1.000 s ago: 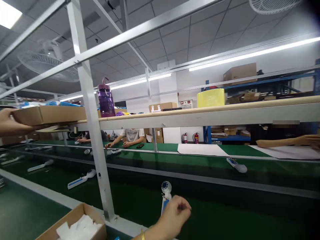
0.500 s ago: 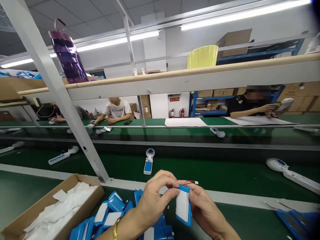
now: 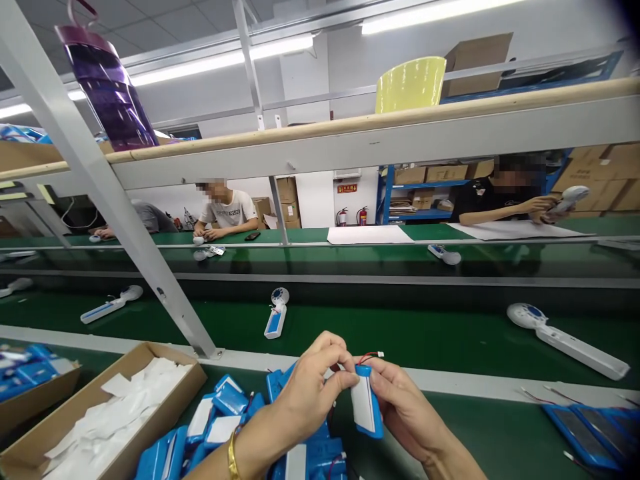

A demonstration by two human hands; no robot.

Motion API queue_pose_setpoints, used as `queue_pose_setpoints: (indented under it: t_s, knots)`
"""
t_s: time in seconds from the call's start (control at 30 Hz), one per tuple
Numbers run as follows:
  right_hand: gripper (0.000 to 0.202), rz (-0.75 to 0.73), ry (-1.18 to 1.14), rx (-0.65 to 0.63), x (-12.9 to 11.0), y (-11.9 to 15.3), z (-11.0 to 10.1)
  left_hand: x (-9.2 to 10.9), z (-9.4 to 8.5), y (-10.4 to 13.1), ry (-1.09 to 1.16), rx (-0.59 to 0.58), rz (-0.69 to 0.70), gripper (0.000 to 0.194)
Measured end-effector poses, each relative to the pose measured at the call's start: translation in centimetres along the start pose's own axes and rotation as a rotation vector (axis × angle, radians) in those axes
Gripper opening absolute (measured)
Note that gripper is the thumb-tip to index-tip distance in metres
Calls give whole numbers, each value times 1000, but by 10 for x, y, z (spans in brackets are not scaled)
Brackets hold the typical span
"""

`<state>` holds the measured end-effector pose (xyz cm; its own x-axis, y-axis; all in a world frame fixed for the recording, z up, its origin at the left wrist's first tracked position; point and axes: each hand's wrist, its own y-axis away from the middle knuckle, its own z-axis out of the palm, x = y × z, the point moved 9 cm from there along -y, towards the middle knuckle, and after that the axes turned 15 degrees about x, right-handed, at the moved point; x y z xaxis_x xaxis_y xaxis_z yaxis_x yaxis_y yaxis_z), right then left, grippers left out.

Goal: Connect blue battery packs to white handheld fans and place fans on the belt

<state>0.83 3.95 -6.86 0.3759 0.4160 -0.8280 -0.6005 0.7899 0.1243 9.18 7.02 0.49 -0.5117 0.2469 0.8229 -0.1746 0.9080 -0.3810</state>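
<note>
Battery pack (image 3: 367,408) held in right hand (image 3: 404,408); left hand (image 3: 316,385) pinching, apparently, top edge; cardboard carton (image 3: 189,389) at pack's nine o'clock.

Wall: a flat white wall (image 3: 314,197) is seen at the back, with a small red sign (image 3: 347,189) put on it.
Ceiling: grey square ceiling panels (image 3: 170,30) are lined up.
Light: brightness is given by a long white tube light (image 3: 440,17) up high.
Shelf: a long grey metal shelf with a pale wooden edge (image 3: 325,151) is stretched across.
Post: a slanted silver metal post (image 3: 114,190) is set in front.
Back rack: brown cardboard boxes (image 3: 446,174) are kept on a blue metal rack (image 3: 385,197).
Tables: a long, shiny green work surface (image 3: 440,340) is edged with grey strips.
</note>
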Motion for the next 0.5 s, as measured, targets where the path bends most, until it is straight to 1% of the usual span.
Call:
queue_pose_setpoints:
  t_s: [0.2, 0.27, 0.37, 0.5]
  knots:
    - [37, 14, 32, 43, 2, -3, -5, 1, 3, 0, -56, 0, 93, 11]
    - [39, 12, 43, 42, 1, -4, -6, 0, 2, 0, -53, 11, 103, 9]
    - [37, 9, 41, 36, 0, -5, -9, -3, 2, -2, -34, 18, 95, 9]
    - [32, 10, 32, 17, 0, -7, -10, -4, 5, -4, -45, 4, 138, 9]
